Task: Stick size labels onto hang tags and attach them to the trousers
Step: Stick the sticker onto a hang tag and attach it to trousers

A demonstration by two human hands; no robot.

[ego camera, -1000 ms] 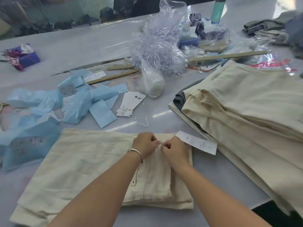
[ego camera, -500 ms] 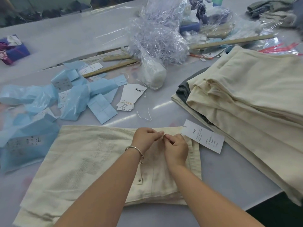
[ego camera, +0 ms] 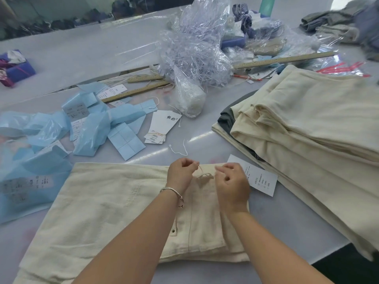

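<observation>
A pair of cream trousers lay folded flat on the near part of the grey table. Both hands were over the far edge of the trousers, a little apart. The left hand had its fingers curled and pinched a thin string at its tip. The right hand was curled too, and it seemed to pinch the other end of the string, but that bit was too small to be sure. A belt loop on the trousers poked up between the two hands.

A white hang tag lay just right of the right hand, partly under it. A silver bracelet sat on the left wrist.

To the right was a big pile of cream trousers. Far from the hands, near the middle, lay a bundle of white tags and a loose string. Blue paper scraps were spread on the left. A crinkly clear bag stood at the far side.
</observation>
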